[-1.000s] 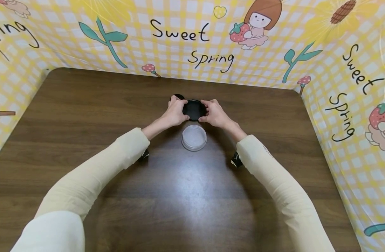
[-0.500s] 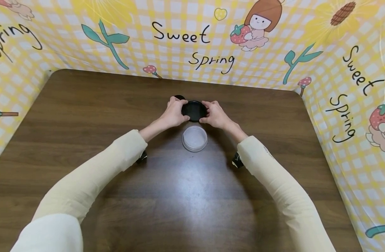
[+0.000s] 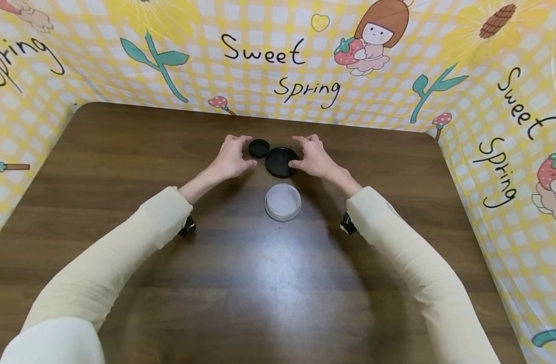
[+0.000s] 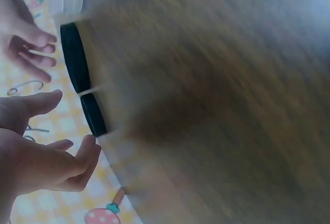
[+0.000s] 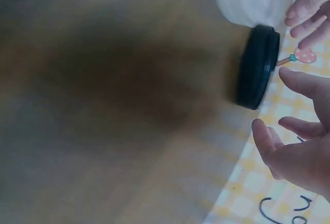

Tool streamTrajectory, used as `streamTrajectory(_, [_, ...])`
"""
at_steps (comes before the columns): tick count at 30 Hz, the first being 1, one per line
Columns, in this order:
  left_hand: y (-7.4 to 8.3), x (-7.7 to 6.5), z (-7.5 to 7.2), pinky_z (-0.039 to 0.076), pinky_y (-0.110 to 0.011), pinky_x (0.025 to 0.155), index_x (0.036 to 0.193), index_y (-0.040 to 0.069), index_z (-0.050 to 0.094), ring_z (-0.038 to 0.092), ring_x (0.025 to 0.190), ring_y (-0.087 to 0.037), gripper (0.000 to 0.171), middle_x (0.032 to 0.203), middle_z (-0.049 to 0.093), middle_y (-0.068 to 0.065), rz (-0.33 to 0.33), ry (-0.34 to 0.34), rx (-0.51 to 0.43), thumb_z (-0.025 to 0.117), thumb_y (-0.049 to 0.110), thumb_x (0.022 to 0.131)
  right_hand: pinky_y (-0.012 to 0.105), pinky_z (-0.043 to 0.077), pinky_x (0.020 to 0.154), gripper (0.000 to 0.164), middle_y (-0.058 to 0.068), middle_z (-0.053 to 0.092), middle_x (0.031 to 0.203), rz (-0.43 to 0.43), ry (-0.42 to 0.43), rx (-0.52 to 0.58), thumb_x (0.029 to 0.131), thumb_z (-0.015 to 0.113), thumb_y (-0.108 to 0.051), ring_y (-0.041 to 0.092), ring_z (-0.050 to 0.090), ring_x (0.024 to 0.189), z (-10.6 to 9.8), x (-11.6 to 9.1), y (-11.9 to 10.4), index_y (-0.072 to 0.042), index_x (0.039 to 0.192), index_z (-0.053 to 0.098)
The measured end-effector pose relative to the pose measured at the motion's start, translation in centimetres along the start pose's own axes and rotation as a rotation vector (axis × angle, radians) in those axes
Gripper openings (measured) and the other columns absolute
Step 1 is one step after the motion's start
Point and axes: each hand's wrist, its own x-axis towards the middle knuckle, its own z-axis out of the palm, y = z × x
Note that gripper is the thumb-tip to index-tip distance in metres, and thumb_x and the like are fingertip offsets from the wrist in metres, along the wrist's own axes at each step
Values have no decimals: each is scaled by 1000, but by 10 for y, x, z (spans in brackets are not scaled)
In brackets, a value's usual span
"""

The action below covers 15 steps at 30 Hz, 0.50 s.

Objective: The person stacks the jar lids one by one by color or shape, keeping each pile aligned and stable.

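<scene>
A large round black lid (image 3: 278, 163) lies flat on the table behind a clear round plastic container (image 3: 283, 202). Touching or almost touching its back left side is a smaller black disc (image 3: 259, 148), also flat. My left hand (image 3: 231, 157) is held just left of the small disc, thumb and fingers spread and nothing between them. To the right, my right hand (image 3: 316, 157) hovers with its thumb over the large lid's edge in the head view. In the right wrist view, a gap separates the right fingers from the black lid (image 5: 258, 67).
The brown wooden table (image 3: 177, 283) ends at the back against a yellow checked cloth (image 3: 250, 76) with printed figures, which also rises along both sides. Black wrist cameras (image 3: 188, 226) hang beneath both cream sleeves (image 3: 136, 227).
My left hand has let go of the large lid and moved left, uncovering the small disc. My right hand has opened off the lid's right edge, moving slightly. The container stays put.
</scene>
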Motion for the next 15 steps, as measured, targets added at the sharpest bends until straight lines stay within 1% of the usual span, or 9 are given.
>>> streamTrajectory(2, [-5, 3, -2, 41, -44, 93, 143, -6, 38, 41, 117, -36, 66, 130, 43, -29, -20, 2, -20, 71, 8, 86, 45, 28, 100, 67, 25, 50, 120, -22, 4, -1, 88, 71, -15, 33, 36, 117, -3, 7, -4, 2, 145, 38])
streamTrajectory(4, [-11, 6, -3, 42, -44, 93, 143, -6, 38, 45, 115, -37, 66, 133, 40, -29, -42, 12, -51, 70, 8, 86, 44, 31, 98, 65, 25, 45, 127, -38, 4, 10, 89, 70, -15, 33, 39, 114, -4, 14, -8, 1, 144, 40])
streamTrajectory(8, [-20, 13, -4, 42, -45, 97, 141, -7, 41, 47, 117, -38, 64, 131, 45, -28, -67, 47, -93, 71, 5, 85, 41, 38, 95, 61, 23, 39, 131, -41, -26, 67, 89, 69, -14, 33, 46, 111, -2, 31, -12, -1, 143, 43])
streamTrajectory(10, [-23, 16, -4, 42, -44, 97, 139, -6, 43, 48, 116, -37, 62, 129, 47, -27, -73, 59, -101, 72, 5, 85, 38, 41, 95, 58, 23, 40, 132, -35, -42, 118, 90, 69, -12, 33, 48, 113, 1, 41, -14, 0, 141, 44])
streamTrajectory(13, [-24, 19, -3, 43, -44, 96, 137, -6, 46, 49, 114, -37, 61, 126, 48, -26, -65, 65, -101, 72, 5, 84, 37, 43, 97, 55, 23, 45, 134, -28, -52, 197, 89, 68, -8, 33, 50, 117, 3, 55, -17, 0, 140, 47])
streamTrajectory(15, [-23, 21, -3, 45, -43, 95, 137, -6, 47, 50, 113, -36, 60, 126, 48, -25, -58, 68, -101, 73, 4, 83, 36, 43, 99, 54, 22, 48, 135, -29, -66, 228, 89, 68, -7, 32, 50, 120, 4, 64, -19, 0, 138, 48])
